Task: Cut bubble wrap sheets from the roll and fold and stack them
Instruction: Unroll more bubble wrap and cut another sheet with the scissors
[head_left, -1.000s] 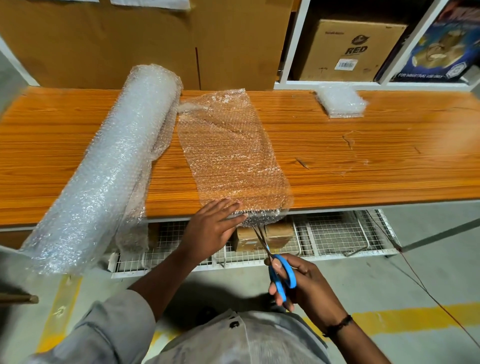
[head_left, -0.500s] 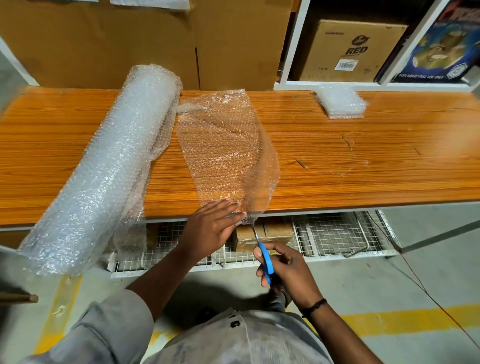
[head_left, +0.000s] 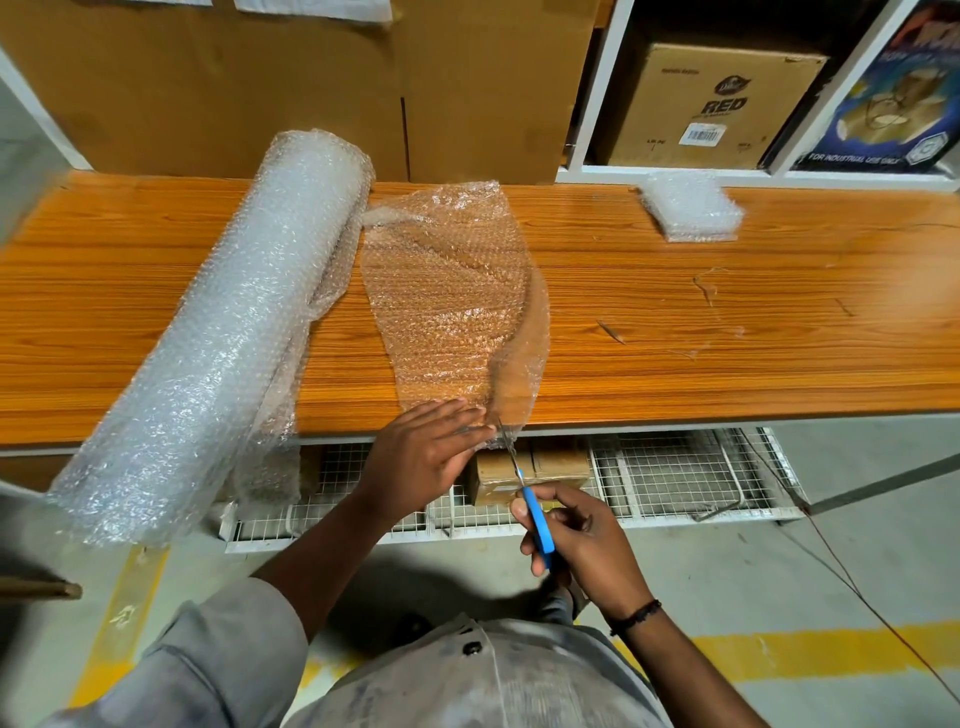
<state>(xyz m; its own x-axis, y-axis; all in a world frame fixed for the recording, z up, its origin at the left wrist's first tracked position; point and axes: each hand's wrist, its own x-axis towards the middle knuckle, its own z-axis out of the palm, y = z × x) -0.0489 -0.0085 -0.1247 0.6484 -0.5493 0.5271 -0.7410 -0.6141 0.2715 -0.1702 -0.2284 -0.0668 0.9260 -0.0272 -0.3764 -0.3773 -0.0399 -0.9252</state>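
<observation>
Clear bubble wrap is what it all turns on: the sheet (head_left: 457, 312) lies on the tabletop (head_left: 727, 338) with its long axis running near to far. Its near end droops just over the near edge, right where both hands are. The roll (head_left: 218, 332) lies to its left, slanting from near left to far right, and a thin neck of wrap at the far end seems to join the two. The left hand (head_left: 426, 457) lies flat with fingers straight, pressing the sheet's near end down at the tabletop edge, with nothing in its grip. The right hand (head_left: 582, 540), nearer and just to the right, has its grip closed round the blue handles of the scissors (head_left: 522, 483). The blades point toward the far side and meet the sheet's near edge just beside the left fingertips. So the cut, I'd say, has to run straight away from the person, up the length of the sheet, with the wrap dead ahead of the blades and the pinning hand on their left. Right of the blades the sheet curls up off the wood, loose, and could pull the line astray. A stack (head_left: 688, 208) of folded sheets sits far right, well apart.
</observation>
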